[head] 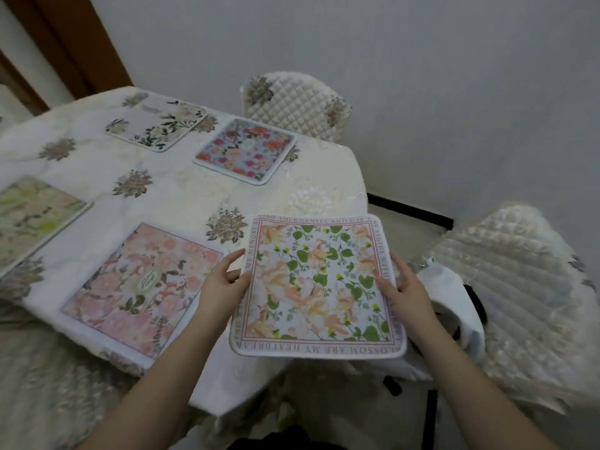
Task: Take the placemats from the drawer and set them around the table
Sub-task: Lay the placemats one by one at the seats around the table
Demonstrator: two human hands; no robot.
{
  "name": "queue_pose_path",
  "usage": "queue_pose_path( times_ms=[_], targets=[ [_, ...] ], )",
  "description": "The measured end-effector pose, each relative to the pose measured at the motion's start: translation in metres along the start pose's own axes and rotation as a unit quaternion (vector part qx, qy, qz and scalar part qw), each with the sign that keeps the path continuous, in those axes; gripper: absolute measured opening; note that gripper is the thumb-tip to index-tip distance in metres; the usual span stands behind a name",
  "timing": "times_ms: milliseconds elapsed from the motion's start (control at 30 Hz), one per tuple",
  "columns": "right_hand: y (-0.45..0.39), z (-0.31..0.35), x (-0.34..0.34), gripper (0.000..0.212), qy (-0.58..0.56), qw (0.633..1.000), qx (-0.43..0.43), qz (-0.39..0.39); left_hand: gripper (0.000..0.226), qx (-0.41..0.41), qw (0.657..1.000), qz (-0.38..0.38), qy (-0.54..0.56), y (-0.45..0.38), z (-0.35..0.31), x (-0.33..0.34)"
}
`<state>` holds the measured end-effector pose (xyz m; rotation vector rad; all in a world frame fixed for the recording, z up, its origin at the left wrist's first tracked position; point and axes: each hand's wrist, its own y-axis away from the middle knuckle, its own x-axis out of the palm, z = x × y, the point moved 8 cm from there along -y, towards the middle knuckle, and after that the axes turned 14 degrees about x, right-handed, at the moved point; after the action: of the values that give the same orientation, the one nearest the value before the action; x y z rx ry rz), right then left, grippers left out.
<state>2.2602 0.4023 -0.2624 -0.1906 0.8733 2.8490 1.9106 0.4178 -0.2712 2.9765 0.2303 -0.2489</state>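
Observation:
I hold a square placemat (316, 285) with peach flowers, green leaves and a lettered border over the table's near right corner. My left hand (224, 287) grips its left edge, and my right hand (406, 289) grips its right edge with the thumb on top. Several other floral placemats lie on the table (181, 193): a pink one (139, 287) beside my left hand, a pale green one (29, 216) at the left edge, a white one with dark leaves (157, 126) at the back, and a blue one with red flowers (246, 151) near the far chair.
A cream floral cloth covers the table. A quilted chair (292, 102) stands behind the far side, another quilted chair (519, 287) at the right with a white cloth (451, 297) draped over its near side. The grey wall is behind them.

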Motion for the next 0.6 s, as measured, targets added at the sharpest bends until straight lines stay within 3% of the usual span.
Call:
queue_pose_path(
  times_ms=[400, 600],
  targets=[
    [-0.117, 0.054, 0.048, 0.066, 0.132, 0.991, 0.011, 0.033, 0.044, -0.036, 0.997, -0.073, 0.014, -0.045, 0.022, -0.022],
    [-0.172, 0.086, 0.059, 0.033, 0.215, 0.975, -0.013, 0.050, 0.036, -0.097, 0.988, -0.110, 0.041, -0.049, 0.047, 0.004]
  ],
)
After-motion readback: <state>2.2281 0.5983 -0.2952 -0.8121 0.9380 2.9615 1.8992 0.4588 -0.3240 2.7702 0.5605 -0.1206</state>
